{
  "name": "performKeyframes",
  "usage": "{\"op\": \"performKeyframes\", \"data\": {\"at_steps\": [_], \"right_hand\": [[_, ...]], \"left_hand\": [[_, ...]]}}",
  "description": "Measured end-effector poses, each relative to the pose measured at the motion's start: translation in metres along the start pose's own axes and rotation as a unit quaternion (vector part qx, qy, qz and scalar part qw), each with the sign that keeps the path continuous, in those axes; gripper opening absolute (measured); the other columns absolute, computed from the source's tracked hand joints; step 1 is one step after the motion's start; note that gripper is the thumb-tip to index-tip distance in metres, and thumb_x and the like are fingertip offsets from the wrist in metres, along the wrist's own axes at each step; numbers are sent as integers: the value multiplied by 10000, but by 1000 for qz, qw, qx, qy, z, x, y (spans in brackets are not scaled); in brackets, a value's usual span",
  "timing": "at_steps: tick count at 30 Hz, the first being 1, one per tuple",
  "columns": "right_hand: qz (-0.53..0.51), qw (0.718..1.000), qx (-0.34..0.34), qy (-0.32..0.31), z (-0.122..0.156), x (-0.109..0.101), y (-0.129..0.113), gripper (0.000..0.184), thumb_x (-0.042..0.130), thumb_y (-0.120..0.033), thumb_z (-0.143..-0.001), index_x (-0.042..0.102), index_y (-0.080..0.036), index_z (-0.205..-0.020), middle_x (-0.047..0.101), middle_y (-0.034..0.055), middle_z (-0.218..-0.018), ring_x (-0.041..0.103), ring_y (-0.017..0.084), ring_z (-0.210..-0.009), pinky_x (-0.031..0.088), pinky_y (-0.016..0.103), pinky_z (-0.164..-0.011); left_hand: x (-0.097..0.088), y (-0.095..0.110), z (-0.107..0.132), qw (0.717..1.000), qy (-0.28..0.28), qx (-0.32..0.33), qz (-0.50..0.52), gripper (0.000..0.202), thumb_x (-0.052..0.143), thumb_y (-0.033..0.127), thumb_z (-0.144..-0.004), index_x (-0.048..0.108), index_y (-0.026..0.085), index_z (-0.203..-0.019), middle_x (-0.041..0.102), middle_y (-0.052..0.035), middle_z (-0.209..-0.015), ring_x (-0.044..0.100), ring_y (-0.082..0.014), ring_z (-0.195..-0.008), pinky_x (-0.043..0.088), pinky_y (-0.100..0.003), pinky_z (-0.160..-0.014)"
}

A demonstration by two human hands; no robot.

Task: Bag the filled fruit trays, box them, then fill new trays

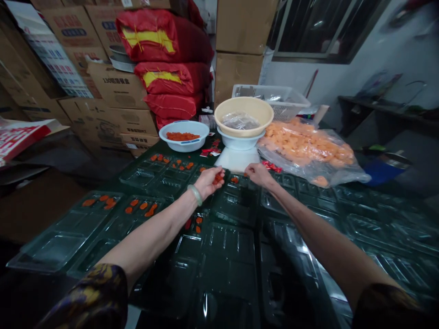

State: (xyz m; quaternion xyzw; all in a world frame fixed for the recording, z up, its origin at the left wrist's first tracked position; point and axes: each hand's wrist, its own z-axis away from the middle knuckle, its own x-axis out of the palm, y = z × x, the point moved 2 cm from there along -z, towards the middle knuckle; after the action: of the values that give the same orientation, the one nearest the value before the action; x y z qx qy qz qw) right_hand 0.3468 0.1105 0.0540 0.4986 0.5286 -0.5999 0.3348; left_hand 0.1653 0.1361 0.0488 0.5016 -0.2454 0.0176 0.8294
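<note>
Storeroom setting: stacked cartons (116, 87) at upper left, red sacks (171, 77) at upper centre, grey wall and dark window at upper right. Across the lower frame, work surface covered edge to edge with dark clear compartment trays (236, 256). Behind the trays at centre: white bowl (185, 147) filled with red-orange stock (181, 136); beige bowl (240, 132) stacked on a second white one; to the right, clear bag (305, 144) of pale orange chunks. Left hand (209, 180), green bangle (196, 195) at the wrist, just left of centre, fingers curled loosely round a small heap of orange-red pieces (218, 177): cupped, not squeezed. Right hand (259, 173) just beside it, fingertips drawn together and lowered to a tray compartment; presence of a piece between the fingertips not discernible. Step in hand, as judged: portioning pieces from the left palm into compartments, a few per cell. Trays at left and upper centre loaded; trays at lower centre and right not yet filled. For the next move: hold the left palm level to prevent spillage; pick from the heap with the right fingertips; release low over the nearest unfilled compartment; match the count to the loaded cells; replenish from the white bowl on depletion.
</note>
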Motion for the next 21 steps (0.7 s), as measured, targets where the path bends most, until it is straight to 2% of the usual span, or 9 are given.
{"op": "performKeyframes", "data": {"at_steps": [4, 7, 9, 12, 14, 17, 19, 21], "right_hand": [[-10, 1000, 13, -21, 3, 2, -1, 196, 488, -185, -797, 683, -185, -813, 670, 26, -820, 577, 141, -752, 376, 212, -599], [-12, 999, 37, -9, 3, 0, 5, 207, 514, -224, -803, 664, -187, -942, 669, 41, -884, 581, 145, -772, 383, 221, -615], [-11, 999, 46, -3, 5, -3, 12, 214, 548, -246, -787, 644, -191, -970, 664, 35, -885, 581, 143, -769, 386, 224, -620], [-3, 999, 41, -11, 8, -5, 22, 176, 635, -256, -716, 653, -197, -880, 656, 23, -857, 578, 153, -778, 383, 233, -626], [-1, 999, 45, -12, 10, -5, 27, 271, 662, -327, -701, 649, -200, -940, 653, 33, -874, 578, 170, -806, 387, 249, -648], [-41, 996, 71, 42, 13, -8, 36, 427, 596, -445, -755, 607, -175, -1085, 652, 57, -891, 578, 181, -809, 394, 268, -668], [-80, 990, 80, 89, 17, -13, 42, 385, 551, -426, -792, 617, -156, -1058, 649, 57, -836, 573, 174, -761, 385, 266, -646], [-106, 986, 71, 109, 24, -20, 49, 304, 545, -378, -798, 640, -152, -977, 630, 40, -744, 554, 161, -685, 367, 259, -605]], "left_hand": [[10, 3, 6, 1000, -13, -14, 23, 244, 374, 184, -859, 557, 103, -719, 550, -37, -539, 512, -107, -387, 344, -196, -339], [12, 5, 9, 999, -27, -6, 20, 217, 368, 126, -841, 568, 94, -763, 552, -33, -548, 527, -105, -406, 366, -193, -358], [12, 4, 10, 999, -39, 6, 8, 167, 412, 105, -832, 568, 97, -774, 549, -19, -558, 523, -89, -405, 333, -168, -344], [15, 0, 10, 998, -54, 21, -21, 105, 501, 143, -828, 565, 107, -753, 532, 0, -554, 476, -64, -365, 226, -148, -301], [22, -6, 9, 997, -60, 28, -47, 126, 536, 194, -832, 568, 112, -742, 506, 16, -526, 415, -44, -323, 164, -150, -291], [40, -17, 5, 993, -67, 34, -93, 134, 586, 235, -815, 594, 120, -747, 473, 39, -483, 358, -28, -298, 145, -155, -300], [55, -25, 1, 989, -61, 38, -129, 120, 624, 223, -787, 604, 123, -724, 463, 45, -453, 350, -29, -297, 151, -157, -308], [69, -33, -4, 985, -49, 38, -164, 133, 647, 179, -763, 594, 117, -658, 453, 43, -418, 348, -31, -302, 167, -159, -318]]}}
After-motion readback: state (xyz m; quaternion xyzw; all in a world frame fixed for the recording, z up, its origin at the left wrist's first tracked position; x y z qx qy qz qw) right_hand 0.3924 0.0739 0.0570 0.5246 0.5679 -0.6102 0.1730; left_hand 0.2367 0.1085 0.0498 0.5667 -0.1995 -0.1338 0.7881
